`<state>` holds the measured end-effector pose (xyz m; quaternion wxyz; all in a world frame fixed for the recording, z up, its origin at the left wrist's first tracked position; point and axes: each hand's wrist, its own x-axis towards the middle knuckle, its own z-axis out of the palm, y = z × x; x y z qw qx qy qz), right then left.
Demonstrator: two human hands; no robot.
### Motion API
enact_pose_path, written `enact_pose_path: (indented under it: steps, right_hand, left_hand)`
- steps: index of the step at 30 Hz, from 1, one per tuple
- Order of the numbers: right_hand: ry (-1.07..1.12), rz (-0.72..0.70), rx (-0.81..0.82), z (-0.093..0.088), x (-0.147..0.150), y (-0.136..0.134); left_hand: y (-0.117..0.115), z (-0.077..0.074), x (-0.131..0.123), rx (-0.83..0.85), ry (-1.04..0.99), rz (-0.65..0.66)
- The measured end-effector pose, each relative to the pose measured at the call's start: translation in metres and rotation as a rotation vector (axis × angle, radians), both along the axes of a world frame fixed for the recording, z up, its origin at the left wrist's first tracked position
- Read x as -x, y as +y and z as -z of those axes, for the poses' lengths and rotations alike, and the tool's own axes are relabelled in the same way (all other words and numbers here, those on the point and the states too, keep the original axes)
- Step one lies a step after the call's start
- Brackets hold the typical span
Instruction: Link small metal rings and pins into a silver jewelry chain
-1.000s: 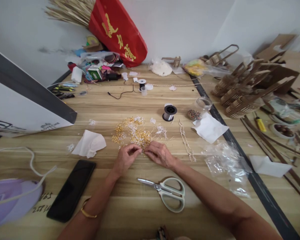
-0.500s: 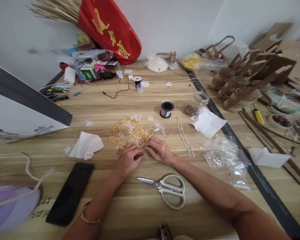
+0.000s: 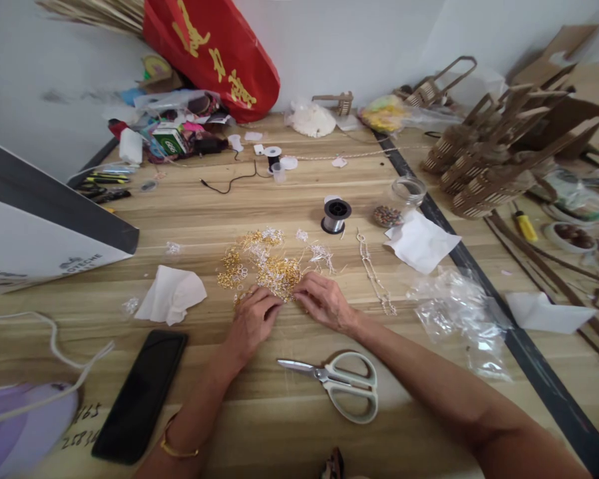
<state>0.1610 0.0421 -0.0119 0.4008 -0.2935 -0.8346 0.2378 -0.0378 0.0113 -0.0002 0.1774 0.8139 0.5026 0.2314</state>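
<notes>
A loose pile of small gold and silver jewelry pieces (image 3: 278, 271) lies in the middle of the wooden table. At its near left edge is my left hand (image 3: 253, 319), thumb and fingers pinched together. My right hand (image 3: 325, 299) pinches at the pile's near right edge, a short gap from the left fingertips. Whatever sits between the fingers of either hand is too small to make out. Scissors with pale handles (image 3: 353, 387) rest just below the hands. To the right lies a pale beaded chain (image 3: 372, 273), and beyond the pile stands a spool of thin wire (image 3: 336, 216).
A black phone (image 3: 140, 396) and crumpled white paper (image 3: 170, 294) lie to the left. Rightward are a glass jar with beads (image 3: 402, 203), clear plastic bags (image 3: 459, 313) and small woven baskets (image 3: 484, 176). A red bag (image 3: 219, 60) leans at the back.
The gap between my two hands' fingertips has widened slightly. Both hands stay pinched by the pile. The whole view has shifted a little; the objects on the table lie as before.
</notes>
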Motion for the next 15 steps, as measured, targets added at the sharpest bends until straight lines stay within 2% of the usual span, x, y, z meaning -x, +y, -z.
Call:
enact_pose_path:
  steps: [5,11,15]
  right_hand:
    - [0.016,-0.001,0.006,-0.001,0.000,0.001]
    - [0.073,0.049,0.084,0.001,0.000,0.002]
    - [0.090,0.111,0.139,0.005,0.000,0.004]
  left_hand:
    - [0.002,-0.002,0.004,0.062,-0.127,-0.043]
    - [0.004,-0.008,0.005,0.118,-0.266,-0.176]
    - [0.006,-0.012,0.001,0.079,-0.245,-0.140]
